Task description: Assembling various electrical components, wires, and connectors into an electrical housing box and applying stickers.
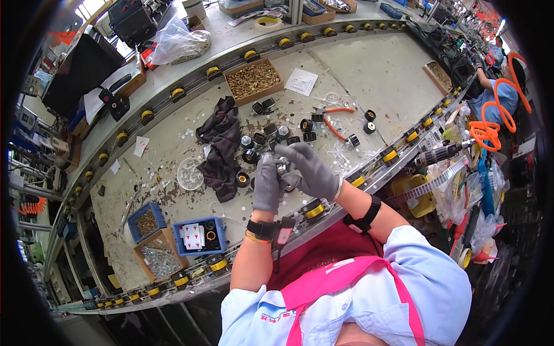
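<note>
Left glove: here's the left hand (267, 187) in grey fabric, fingers curled in around a small metal part (282, 168).
Right glove: the right hand (311, 173) comes in from three o'clock, fingers bent over that piece; pinching or merely touching, I can't tell.
Metal part: shiny, compact, right between the gloves; two-handed handling looks like the step, and the next move, I'd judge, calls for steady hold and fine fingertips.
Cloth: nearly ten o'clock, dark cloth (222, 153), soft, rumpled.
Fittings: eleven to one, chunky black fittings (306, 124), some topped with silvery metal.
Tray: eight o'clock, blue tray (202, 252), hard plastic.
Box: eleven, cardboard box (261, 96), heaped with brassy bits.
</note>
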Demonstrator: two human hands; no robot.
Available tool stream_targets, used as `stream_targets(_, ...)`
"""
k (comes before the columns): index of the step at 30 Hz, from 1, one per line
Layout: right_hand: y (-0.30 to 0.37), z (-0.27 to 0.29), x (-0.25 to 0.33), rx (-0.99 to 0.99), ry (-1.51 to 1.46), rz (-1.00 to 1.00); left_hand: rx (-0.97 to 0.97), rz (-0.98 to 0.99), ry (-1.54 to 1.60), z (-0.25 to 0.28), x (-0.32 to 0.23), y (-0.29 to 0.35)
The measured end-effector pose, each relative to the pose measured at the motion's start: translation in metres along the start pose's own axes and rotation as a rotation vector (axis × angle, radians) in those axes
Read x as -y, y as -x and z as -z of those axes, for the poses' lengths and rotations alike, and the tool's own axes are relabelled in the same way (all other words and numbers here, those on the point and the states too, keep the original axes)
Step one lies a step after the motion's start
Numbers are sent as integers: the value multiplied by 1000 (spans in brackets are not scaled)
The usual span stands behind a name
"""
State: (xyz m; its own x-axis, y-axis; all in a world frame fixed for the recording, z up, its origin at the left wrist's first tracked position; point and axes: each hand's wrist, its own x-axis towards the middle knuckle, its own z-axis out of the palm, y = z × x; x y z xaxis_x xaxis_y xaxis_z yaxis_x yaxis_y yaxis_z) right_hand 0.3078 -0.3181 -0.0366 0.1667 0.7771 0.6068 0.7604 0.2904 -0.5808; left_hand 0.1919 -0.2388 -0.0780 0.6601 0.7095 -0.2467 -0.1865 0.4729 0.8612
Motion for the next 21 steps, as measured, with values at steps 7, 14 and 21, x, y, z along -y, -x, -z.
stream_targets(7,2,-2,-15,-48,52,249,-67,4,-96,-1,-4,1)
stream_targets(14,3,0,-12,81,-113,-102,-77,-41,-226,-2,0,1)
stream_targets(21,7,1,-15,224,-140,-412,-99,-73,-281,-2,6,-4)
